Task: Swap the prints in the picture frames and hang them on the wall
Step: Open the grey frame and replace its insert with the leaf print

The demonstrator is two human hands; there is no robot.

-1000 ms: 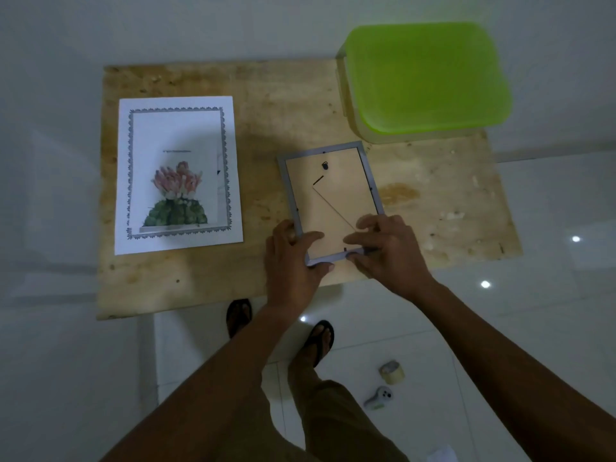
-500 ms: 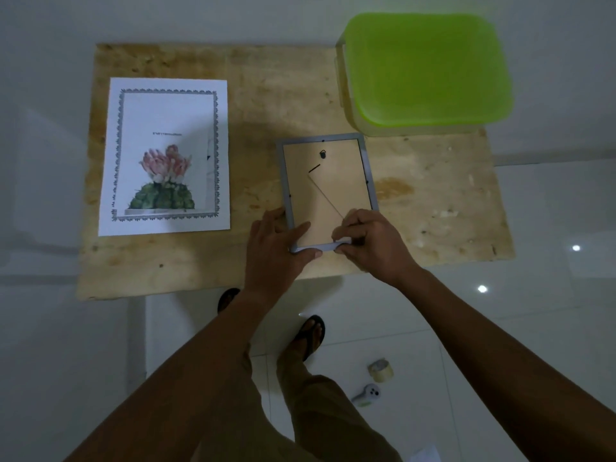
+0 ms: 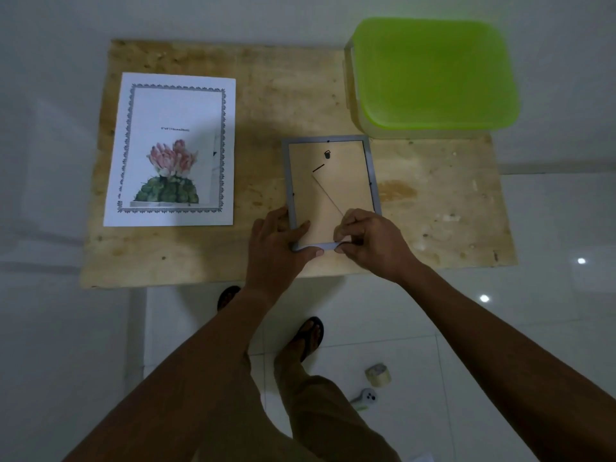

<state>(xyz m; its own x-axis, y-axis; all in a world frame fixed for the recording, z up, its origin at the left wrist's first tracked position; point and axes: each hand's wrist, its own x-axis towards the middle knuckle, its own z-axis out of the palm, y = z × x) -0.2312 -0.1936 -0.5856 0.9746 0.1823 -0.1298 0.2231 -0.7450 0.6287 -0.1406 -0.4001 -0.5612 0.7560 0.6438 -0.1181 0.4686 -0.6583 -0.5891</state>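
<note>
A grey picture frame (image 3: 330, 181) lies face down on the plywood table (image 3: 283, 105), its brown backing board with a small black hanger facing up. My left hand (image 3: 276, 248) grips the frame's near left corner, thumb across the bottom rail. My right hand (image 3: 370, 241) pinches the near right part of the bottom rail, fingers curled onto the backing. A loose white print (image 3: 171, 150) of a flowering cactus with a patterned border lies flat at the left of the table, apart from both hands.
A box with a lime-green lid (image 3: 433, 75) stands at the table's back right corner, just beyond the frame. On the white tiled floor below lie a roll of tape (image 3: 377, 374) and a small white handheld object (image 3: 365, 396). My sandalled feet stand under the table's near edge.
The view has shifted slightly; both hands stay on the frame's near edge, with the right fingers curling more onto the backing. The frame and the print have not moved on the table.
</note>
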